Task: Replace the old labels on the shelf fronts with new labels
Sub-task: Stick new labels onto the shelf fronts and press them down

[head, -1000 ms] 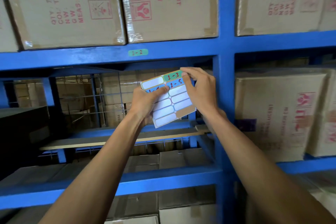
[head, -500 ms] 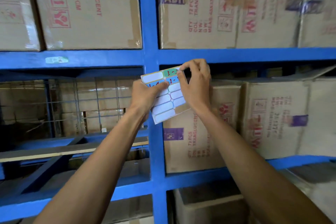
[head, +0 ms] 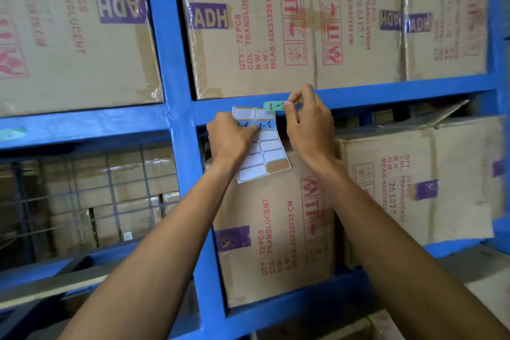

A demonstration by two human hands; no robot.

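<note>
My left hand point(head: 230, 138) holds a white label sheet point(head: 269, 152) against the blue rack, just right of the upright post point(head: 176, 107). The sheet carries several blank labels and two blue ones with red writing. My right hand point(head: 307, 119) pinches a green label point(head: 273, 106) marked "1-" in red by its right end. That label lies against the front of the blue shelf beam point(head: 386, 95), just above the sheet. Whether it is stuck down I cannot tell. Another green label point(head: 12, 133) sits on the beam at the far left.
Cardboard boxes point(head: 248, 36) marked ADH fill the shelf above the beam. More boxes point(head: 276, 229) stand below behind my arms. The bay at the lower left holds wire mesh point(head: 110, 188) with boxes behind it. A second upright point(head: 501, 91) rises at the right edge.
My view and both hands have shifted right to the adjacent bay. My right hand has peeled the green label off the sheet and raised it to the shelf beam.
</note>
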